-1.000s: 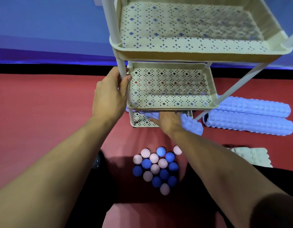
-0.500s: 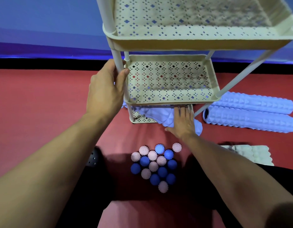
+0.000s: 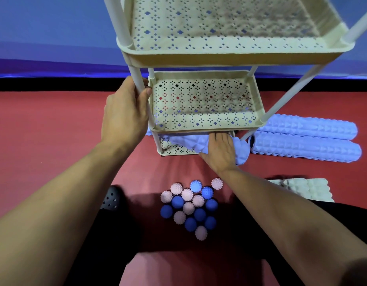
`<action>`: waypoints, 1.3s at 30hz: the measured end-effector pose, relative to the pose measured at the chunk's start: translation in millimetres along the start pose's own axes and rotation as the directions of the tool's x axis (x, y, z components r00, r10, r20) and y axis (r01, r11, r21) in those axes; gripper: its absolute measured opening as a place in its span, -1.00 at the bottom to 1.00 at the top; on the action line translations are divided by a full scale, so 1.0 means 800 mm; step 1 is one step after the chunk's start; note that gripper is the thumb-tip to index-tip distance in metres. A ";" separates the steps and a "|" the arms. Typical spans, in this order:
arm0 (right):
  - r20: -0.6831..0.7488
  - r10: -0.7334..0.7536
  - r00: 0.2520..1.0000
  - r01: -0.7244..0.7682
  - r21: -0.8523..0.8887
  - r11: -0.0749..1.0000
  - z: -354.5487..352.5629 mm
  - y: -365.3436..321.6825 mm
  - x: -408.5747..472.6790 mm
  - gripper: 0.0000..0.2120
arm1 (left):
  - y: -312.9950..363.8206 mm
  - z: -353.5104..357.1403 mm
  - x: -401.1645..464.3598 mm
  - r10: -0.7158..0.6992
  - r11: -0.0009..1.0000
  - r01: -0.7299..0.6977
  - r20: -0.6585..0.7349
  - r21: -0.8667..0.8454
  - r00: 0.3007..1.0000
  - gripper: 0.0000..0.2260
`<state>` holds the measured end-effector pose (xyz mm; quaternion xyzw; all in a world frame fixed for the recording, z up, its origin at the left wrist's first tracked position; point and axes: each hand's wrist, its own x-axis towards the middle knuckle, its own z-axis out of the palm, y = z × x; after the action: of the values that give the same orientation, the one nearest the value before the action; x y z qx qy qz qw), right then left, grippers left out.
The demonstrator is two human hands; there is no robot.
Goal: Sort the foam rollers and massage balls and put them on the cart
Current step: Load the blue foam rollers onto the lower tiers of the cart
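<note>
A cream three-tier cart [image 3: 205,129] stands on the red floor in front of me. My left hand [image 3: 124,114] grips its front left post. A light blue foam roller [image 3: 186,142] lies slanted in the bottom tray, its right end sticking out past the rim. My right hand [image 3: 219,149] lies flat on that roller, fingers straight and reaching under the middle tray. Two more light blue rollers [image 3: 306,139] lie on the floor to the right of the cart. A cluster of several pink and blue spiky massage balls [image 3: 190,207] sits on the floor between my arms.
A cream textured roller [image 3: 304,190] lies on the floor at the right, partly behind my right arm. A black perforated shoe [image 3: 111,199] shows at lower left. A blue wall with a black skirting runs behind the cart. The top and middle trays hold nothing.
My right hand has drawn back from under the middle tray and shifted right along the roller, whose right end now juts farther out. My left hand keeps its grip on the post.
</note>
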<state>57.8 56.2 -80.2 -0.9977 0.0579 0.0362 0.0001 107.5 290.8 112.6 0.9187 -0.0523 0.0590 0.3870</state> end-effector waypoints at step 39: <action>0.167 -0.018 0.986 0.039 -0.124 0.992 -0.011 0.042 0.017 -0.30 | -0.027 -0.009 0.008 -0.007 1.000 0.006 -0.034 -0.016 0.999 -0.81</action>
<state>67.7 20.9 -72.3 -0.9899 0.0410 0.1227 -0.0579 116.4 310.7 103.0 0.9145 -0.0431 0.0730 0.3955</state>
